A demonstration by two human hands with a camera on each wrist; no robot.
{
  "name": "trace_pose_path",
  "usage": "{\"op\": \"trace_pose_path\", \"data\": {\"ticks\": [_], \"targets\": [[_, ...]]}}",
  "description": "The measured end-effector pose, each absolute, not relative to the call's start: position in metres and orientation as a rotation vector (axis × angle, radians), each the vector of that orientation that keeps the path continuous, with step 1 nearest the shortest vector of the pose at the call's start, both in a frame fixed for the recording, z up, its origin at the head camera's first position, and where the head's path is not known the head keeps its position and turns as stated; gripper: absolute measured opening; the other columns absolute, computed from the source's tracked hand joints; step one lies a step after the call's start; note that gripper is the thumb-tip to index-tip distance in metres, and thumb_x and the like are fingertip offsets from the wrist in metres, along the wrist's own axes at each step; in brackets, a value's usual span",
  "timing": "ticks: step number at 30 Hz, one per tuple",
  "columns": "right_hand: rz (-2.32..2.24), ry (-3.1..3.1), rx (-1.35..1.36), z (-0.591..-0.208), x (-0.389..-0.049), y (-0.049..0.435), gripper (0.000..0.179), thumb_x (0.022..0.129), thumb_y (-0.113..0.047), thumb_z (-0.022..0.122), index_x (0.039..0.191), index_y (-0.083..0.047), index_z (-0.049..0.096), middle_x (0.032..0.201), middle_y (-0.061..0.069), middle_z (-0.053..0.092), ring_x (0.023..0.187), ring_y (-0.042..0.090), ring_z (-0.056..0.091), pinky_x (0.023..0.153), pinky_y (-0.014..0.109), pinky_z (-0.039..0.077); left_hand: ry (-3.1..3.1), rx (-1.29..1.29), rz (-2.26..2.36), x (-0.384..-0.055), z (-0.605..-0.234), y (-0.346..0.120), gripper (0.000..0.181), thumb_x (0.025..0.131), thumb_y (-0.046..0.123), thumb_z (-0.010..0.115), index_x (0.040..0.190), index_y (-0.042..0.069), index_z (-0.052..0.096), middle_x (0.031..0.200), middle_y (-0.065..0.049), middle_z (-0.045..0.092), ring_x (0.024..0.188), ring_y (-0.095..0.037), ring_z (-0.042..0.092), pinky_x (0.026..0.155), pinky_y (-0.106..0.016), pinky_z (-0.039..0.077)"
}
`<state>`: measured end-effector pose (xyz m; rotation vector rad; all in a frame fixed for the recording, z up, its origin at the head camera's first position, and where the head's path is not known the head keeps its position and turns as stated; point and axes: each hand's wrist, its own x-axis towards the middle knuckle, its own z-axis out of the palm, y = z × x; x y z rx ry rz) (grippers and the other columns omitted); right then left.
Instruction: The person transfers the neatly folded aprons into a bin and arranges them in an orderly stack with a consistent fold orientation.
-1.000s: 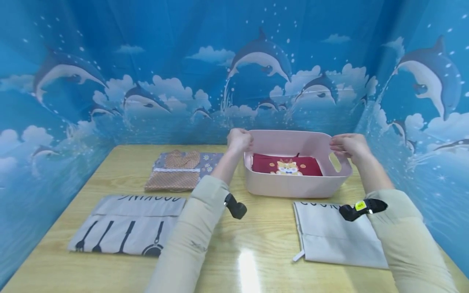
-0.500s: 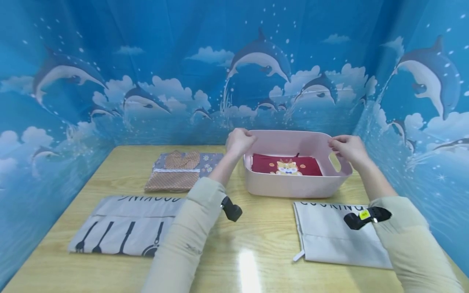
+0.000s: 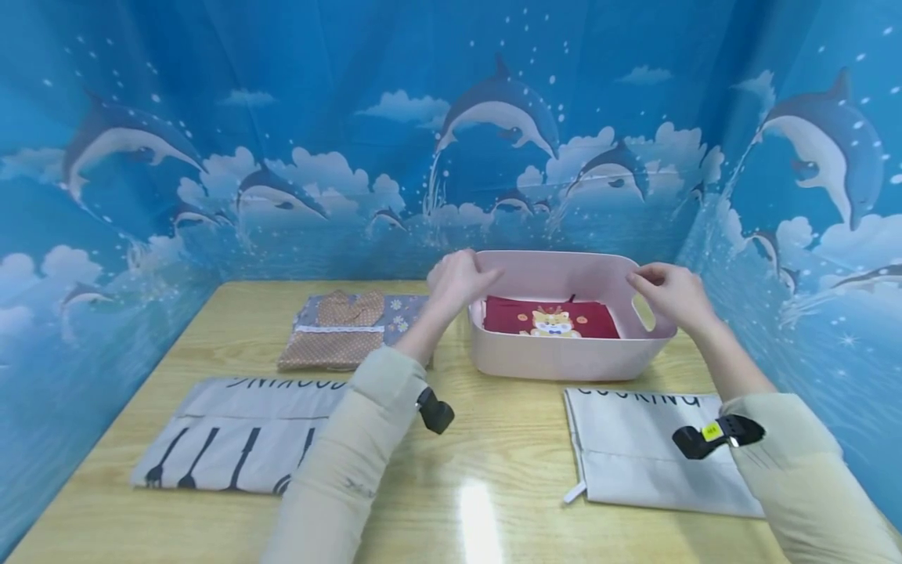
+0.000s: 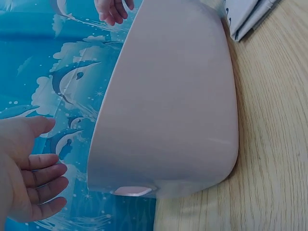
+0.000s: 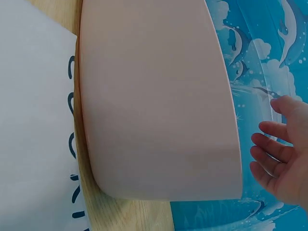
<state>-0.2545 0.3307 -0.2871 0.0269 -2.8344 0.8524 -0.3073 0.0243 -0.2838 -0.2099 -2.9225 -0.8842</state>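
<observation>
A pink plastic basket [image 3: 557, 359] stands at the back of the table, a handle slot in its end wall. Inside lies a folded dark red cloth [image 3: 601, 319] printed with a cartoon animal. My left hand [image 3: 456, 283] hovers by the basket's left end; the left wrist view has that hand [image 4: 36, 175] apart from the wall with loosely spread fingers. At the other end is my right hand [image 3: 672, 296], just above the rim. The right wrist view shows this hand [image 5: 286, 149] holding nothing, its fingers relaxed and a gap between them and the basket.
A folded grey floral cloth with a brown dotted pocket [image 3: 338, 345] lies left of the basket. In front of it is a folded white cloth with utensil prints [image 3: 218, 415]. Another folded white cloth [image 3: 648, 470] lies at the front right. A dolphin-print curtain [image 3: 352, 117] encloses the table.
Both hands have come away from the basket's ends, the left one drifting left and its thumb spreading. Both forearms have shifted outward. The basket and cloths have stayed put.
</observation>
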Motion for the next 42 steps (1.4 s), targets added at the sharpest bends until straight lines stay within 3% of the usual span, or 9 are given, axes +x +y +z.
{"op": "trace_pose_path", "data": {"ticks": [4,12,22,32,42], "targets": [[0.782,-2.814,0.081,-0.288,-0.252,0.331,0.056,0.094,-0.046,0.045,0.121,0.003,0.055,0.116,0.026,0.055,0.104,0.04,0.05,0.083,0.057,0.047,-2.915,-0.254,-0.73,-0.305,-0.284,0.021,0.042,0.082,0.056,0.059,0.081,0.014,0.057,0.069,-0.001,0.056,0.063,-0.015,0.051,0.051,-0.026,0.04],[0.695,-2.787,0.188,-0.29,-0.243,0.332,0.045,0.095,-0.035,0.05,0.113,0.005,0.056,0.111,0.025,0.052,0.103,0.039,0.047,0.08,0.058,0.045,-2.927,-0.399,-0.435,-0.295,-0.282,0.019,0.06,0.084,0.058,0.056,0.116,0.008,0.059,0.093,-0.005,0.063,0.079,-0.019,0.057,0.063,-0.029,0.049],[0.396,-2.744,0.271,-0.302,-0.23,0.332,0.042,0.092,-0.031,0.056,0.113,0.005,0.058,0.107,0.026,0.054,0.098,0.042,0.048,0.078,0.06,0.044,-2.884,-0.486,-0.296,-0.283,-0.285,0.015,0.069,0.084,0.06,0.053,0.126,0.006,0.052,0.103,-0.008,0.062,0.092,-0.022,0.057,0.074,-0.032,0.049],[0.18,-2.681,0.398,-0.307,-0.22,0.325,0.034,0.086,-0.023,0.066,0.107,0.003,0.062,0.113,0.027,0.054,0.106,0.045,0.045,0.083,0.062,0.04,-2.842,-0.551,-0.169,-0.271,-0.287,0.01,0.064,0.084,0.06,0.053,0.118,0.006,0.056,0.095,-0.005,0.06,0.086,-0.021,0.055,0.073,-0.032,0.046],[0.145,-2.614,0.47,-0.308,-0.21,0.329,0.031,0.082,-0.021,0.069,0.105,-0.001,0.064,0.109,0.024,0.057,0.101,0.041,0.049,0.072,0.056,0.044,-2.802,-0.662,-0.062,-0.252,-0.291,0.015,0.053,0.084,0.06,0.055,0.1,0.01,0.058,0.088,-0.002,0.058,0.084,-0.02,0.053,0.075,-0.033,0.045]]}}
